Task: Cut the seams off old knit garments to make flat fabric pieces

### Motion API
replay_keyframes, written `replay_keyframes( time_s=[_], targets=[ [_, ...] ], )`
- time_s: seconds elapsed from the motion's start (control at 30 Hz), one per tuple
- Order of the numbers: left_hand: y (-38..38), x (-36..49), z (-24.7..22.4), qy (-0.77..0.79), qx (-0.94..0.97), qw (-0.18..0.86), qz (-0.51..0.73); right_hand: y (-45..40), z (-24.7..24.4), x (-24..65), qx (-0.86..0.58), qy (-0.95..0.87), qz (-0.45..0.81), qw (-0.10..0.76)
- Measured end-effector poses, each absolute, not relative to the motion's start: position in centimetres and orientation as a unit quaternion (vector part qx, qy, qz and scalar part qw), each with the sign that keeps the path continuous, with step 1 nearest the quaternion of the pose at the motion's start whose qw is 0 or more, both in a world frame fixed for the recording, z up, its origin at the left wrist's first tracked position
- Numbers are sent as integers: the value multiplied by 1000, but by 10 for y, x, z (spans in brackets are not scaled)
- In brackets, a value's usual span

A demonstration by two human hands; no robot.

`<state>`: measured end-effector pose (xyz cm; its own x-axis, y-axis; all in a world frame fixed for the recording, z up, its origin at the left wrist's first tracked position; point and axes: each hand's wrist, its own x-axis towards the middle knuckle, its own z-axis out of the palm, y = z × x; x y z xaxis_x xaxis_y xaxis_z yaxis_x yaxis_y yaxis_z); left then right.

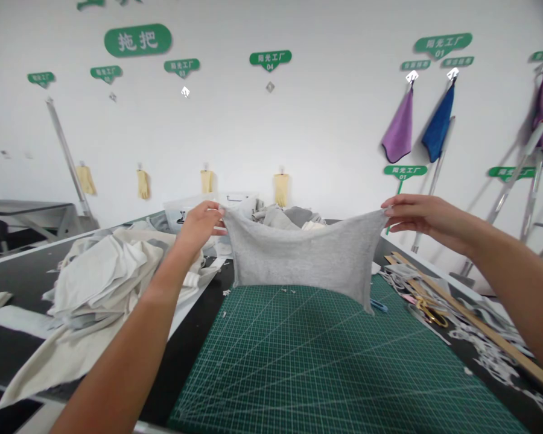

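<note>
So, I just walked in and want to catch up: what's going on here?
A person is holding up a grey cloth, the left hand pinching one upper corner and the right hand the other. It hangs above the far part of a green mat, its top edge sagging. A pile of cloths lies left of the mat, with scraps to its right.

Looks bright and evenly lit, palest across the white wall (335, 120). Casts soft grey shadows beside the yellow gloves (281, 188) and, beyond the right edge of the tabletop (187, 343), beside the metal poles (516, 172). Glints off the metal wall hooks (185, 91). Shows the grey knit cloth (303, 256) fairly clearly. Blurs small green signs (40, 78) past the far left corner; stretches toward the frame's sides.
</note>
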<state>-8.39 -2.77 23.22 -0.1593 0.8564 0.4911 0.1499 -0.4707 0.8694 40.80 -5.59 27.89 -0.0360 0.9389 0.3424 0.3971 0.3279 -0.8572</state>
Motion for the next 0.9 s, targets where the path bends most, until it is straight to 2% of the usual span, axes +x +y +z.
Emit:
replay_keyframes(
  time_s=[0.1,0.27,0.4,0.5,0.57,0.63,0.9],
  targets=[
    [-43,-90,217,431,670,311,518,-75,266,403,-502,-701,297,410],
    [-71,-101,187,445,785,364,230,-111,235,395,-497,-749,372,231],
    [-85,-98,161,454,840,294,38,-133,206,390,-483,-771,397,120],
    [-92,-80,142,468,857,217,-2,-146,187,385,-453,-775,440,0],
    [-95,-63,129,459,860,221,14,-149,174,382,-441,-768,461,-56],
    [-96,-44,116,438,867,237,31,-145,157,379,-450,-773,446,-42],
    [-97,4,71,433,884,170,38,-97,61,369,-557,-779,227,177]
  ],
)
